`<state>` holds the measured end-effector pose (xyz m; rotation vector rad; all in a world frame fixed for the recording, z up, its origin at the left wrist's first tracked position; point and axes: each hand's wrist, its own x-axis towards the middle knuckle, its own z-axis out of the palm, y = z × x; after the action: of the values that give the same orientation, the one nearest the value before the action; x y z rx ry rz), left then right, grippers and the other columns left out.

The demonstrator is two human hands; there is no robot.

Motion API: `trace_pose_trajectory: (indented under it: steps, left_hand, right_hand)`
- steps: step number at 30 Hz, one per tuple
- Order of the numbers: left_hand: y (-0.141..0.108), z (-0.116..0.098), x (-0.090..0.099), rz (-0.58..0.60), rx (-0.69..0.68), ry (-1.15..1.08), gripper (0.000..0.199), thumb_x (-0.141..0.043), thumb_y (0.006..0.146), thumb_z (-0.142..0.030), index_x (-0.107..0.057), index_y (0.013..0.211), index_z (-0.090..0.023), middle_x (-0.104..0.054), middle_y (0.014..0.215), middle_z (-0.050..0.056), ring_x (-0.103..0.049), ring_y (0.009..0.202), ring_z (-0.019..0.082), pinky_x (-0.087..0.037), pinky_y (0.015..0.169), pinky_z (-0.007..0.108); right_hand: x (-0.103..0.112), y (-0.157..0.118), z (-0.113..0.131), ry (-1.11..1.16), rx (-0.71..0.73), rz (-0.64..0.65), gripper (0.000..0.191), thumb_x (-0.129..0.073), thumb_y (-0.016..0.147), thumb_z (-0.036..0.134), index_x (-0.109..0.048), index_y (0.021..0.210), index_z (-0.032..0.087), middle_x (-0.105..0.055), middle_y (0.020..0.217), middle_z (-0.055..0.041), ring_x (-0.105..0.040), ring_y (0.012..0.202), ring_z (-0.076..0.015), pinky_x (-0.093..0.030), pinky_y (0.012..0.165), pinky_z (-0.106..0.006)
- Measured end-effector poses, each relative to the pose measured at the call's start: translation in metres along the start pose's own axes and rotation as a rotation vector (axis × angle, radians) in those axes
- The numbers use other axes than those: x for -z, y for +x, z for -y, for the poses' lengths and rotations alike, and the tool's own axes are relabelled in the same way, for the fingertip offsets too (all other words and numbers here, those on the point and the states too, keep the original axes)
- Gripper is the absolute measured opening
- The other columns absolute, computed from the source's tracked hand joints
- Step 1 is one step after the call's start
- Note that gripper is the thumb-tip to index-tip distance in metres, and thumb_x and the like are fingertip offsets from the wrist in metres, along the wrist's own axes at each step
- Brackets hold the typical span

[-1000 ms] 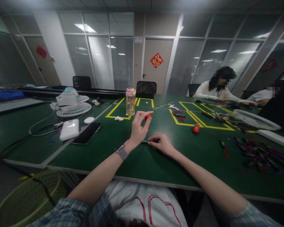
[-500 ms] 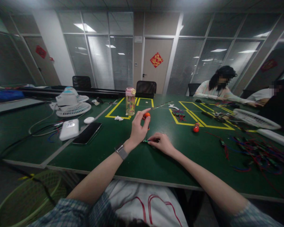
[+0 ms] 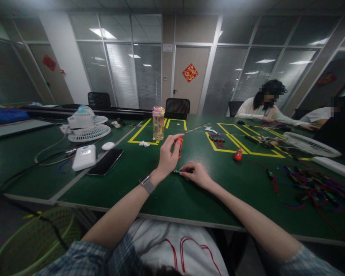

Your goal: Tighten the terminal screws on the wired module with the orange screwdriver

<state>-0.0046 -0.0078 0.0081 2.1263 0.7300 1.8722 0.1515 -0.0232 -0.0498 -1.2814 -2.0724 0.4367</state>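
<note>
My left hand (image 3: 170,151) is closed round the orange handle of a screwdriver (image 3: 180,146), its index finger stretched over the top. The thin shaft points straight down to a small green circuit board (image 3: 176,171) on the table. My right hand (image 3: 196,173) pinches the board's right end, low against the tabletop. Fingers hide part of the board, and I cannot make out the exact spot the tip touches.
Ahead stands a pink-lidded bottle (image 3: 158,124); a phone (image 3: 107,161) and white box (image 3: 84,157) lie left. A second screwdriver (image 3: 238,155) and a heap of wired boards (image 3: 313,188) are right. A co-worker (image 3: 271,103) sits at the far right.
The fingers of my left hand have shifted a little on the orange handle, which shows turned and more upright. My right hand and the board stay in place.
</note>
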Motion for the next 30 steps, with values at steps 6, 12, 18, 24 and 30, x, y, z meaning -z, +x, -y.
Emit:
trace_pose_trajectory:
  steps: [6,12,18,24,30]
  left_hand:
    - [-0.0001,0.0012,-0.0009,-0.027,-0.018,0.052,0.016,-0.053,0.089,-0.028,-0.060,0.100,-0.020,-0.058,0.093,0.003,-0.055,0.084,0.014,-0.045,0.078,0.027]
    - [-0.0010,0.0022,-0.0011,0.014,0.022,-0.008,0.025,-0.039,0.095,-0.023,-0.056,0.114,-0.021,-0.062,0.095,0.004,-0.057,0.085,0.013,-0.045,0.079,0.027]
    - [-0.0008,0.0015,-0.0010,0.021,-0.004,0.004,0.026,-0.043,0.094,-0.023,-0.057,0.115,-0.022,-0.061,0.099,0.004,-0.056,0.090,0.014,-0.045,0.082,0.029]
    - [0.0001,0.0015,-0.0004,-0.023,-0.006,0.073,0.019,-0.058,0.086,-0.029,-0.062,0.103,-0.022,-0.054,0.092,0.003,-0.054,0.086,0.014,-0.045,0.081,0.028]
    - [-0.0008,0.0024,-0.0008,0.026,0.004,-0.029,0.032,-0.034,0.096,-0.021,-0.053,0.122,-0.022,-0.058,0.113,0.007,-0.055,0.105,0.016,-0.043,0.092,0.033]
  right_hand:
    - [-0.0004,0.0004,0.0009,0.002,-0.008,-0.004,0.013,-0.067,0.075,0.021,-0.075,0.084,0.017,-0.066,0.077,-0.0046,-0.058,0.068,-0.0141,-0.044,0.064,-0.025]
    - [-0.0014,0.0011,-0.0008,-0.005,-0.013,-0.006,0.012,-0.068,0.074,0.021,-0.075,0.084,0.017,-0.066,0.076,-0.0040,-0.058,0.068,-0.0141,-0.043,0.065,-0.025]
    - [-0.0009,0.0011,0.0000,0.004,-0.012,-0.013,0.012,-0.069,0.074,0.021,-0.075,0.083,0.017,-0.067,0.077,-0.0044,-0.058,0.069,-0.0148,-0.044,0.066,-0.025]
    - [-0.0004,0.0007,0.0017,0.014,-0.022,-0.011,0.012,-0.068,0.073,0.021,-0.075,0.083,0.017,-0.066,0.076,-0.0040,-0.058,0.067,-0.0139,-0.044,0.064,-0.024]
    - [-0.0017,0.0013,-0.0030,0.013,-0.006,-0.005,0.013,-0.068,0.074,0.023,-0.075,0.084,0.017,-0.066,0.076,-0.0040,-0.057,0.068,-0.0142,-0.044,0.065,-0.025]
